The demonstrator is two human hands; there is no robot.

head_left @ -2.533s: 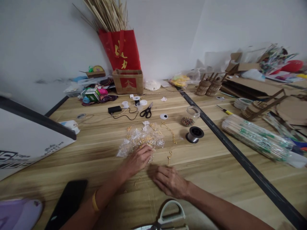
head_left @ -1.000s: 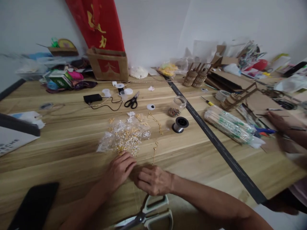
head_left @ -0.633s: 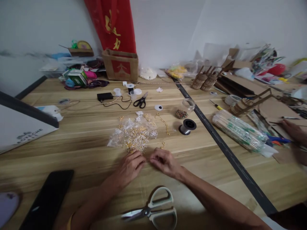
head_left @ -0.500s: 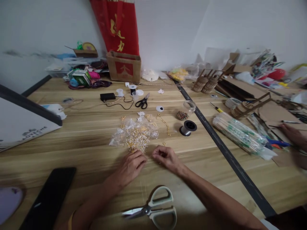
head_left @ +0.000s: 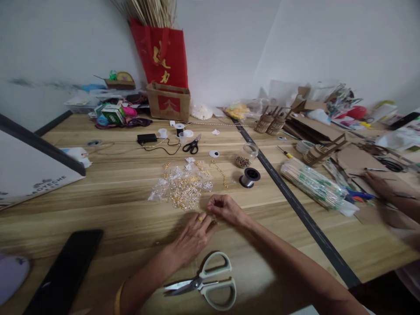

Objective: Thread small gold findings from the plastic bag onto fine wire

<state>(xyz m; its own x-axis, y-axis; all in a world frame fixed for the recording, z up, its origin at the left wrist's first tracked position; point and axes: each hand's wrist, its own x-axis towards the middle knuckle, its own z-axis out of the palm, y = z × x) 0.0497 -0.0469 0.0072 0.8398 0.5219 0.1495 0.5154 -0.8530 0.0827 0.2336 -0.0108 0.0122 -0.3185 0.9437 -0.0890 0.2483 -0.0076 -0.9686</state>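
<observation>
My left hand [head_left: 198,232], with a yellow ring on one finger, is closed near the table's front, its fingertips beside my right hand. My right hand [head_left: 225,208] is pinched, thumb against finger. Whatever either hand holds is too small to make out. Just beyond them lies a heap of gold and silver jewellery findings [head_left: 185,192] on clear plastic bags [head_left: 159,188]. A gold chain [head_left: 220,173] lies to the right of the heap, close to a spool of clear thread [head_left: 250,177]. Large scissors [head_left: 210,282] with pale handles rest open below my hands.
A black phone [head_left: 67,267] lies at left, near a white box [head_left: 36,170]. Beyond the heap are black scissors [head_left: 192,145] and a jar of beads [head_left: 244,158]. At right are bagged sticks [head_left: 311,181] and another person's hand [head_left: 377,184] on cardboard.
My left hand has moved from the heap's near edge rightwards to my right hand. The right hand keeps its pinch. The view has tilted up slightly, showing sticks in the red bag.
</observation>
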